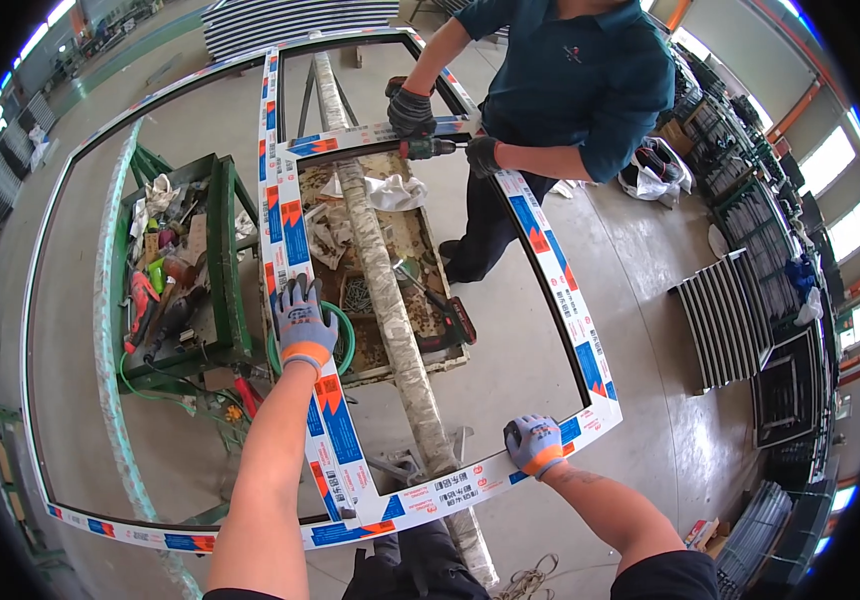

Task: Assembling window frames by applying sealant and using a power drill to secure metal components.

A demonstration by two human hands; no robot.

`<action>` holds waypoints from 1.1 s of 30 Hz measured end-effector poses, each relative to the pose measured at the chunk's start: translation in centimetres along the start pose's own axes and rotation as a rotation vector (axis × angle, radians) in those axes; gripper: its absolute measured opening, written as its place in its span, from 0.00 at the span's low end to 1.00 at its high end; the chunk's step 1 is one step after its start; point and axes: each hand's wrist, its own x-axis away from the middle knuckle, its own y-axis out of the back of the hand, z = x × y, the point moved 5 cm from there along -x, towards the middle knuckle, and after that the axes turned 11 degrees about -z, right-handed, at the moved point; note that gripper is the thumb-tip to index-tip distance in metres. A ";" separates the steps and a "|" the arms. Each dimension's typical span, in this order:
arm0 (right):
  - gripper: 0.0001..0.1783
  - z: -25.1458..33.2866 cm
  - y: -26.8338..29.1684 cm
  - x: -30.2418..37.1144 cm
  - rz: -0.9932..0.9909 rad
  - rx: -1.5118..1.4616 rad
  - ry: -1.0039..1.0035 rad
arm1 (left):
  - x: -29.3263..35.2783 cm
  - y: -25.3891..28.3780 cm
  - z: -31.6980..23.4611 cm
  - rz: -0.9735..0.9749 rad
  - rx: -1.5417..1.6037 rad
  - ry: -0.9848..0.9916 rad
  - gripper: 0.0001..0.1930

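The big frame lies across wrapped poles — probably stiff but unwieldy, its film slick, best held by the rails. The left hand spreads over the middle bar, arm outstretched; the right hand curls over the near rail — I can't tell whether it pinches.

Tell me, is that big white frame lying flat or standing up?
Lying flat: the frame crosses over the mottled beam, and the wearer's left hand rests on top.
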 end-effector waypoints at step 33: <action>0.10 0.3 0.6 -0.1 0.007 -0.030 -0.010 | 0.0 0.0 0.1 -0.003 -0.002 -0.005 0.34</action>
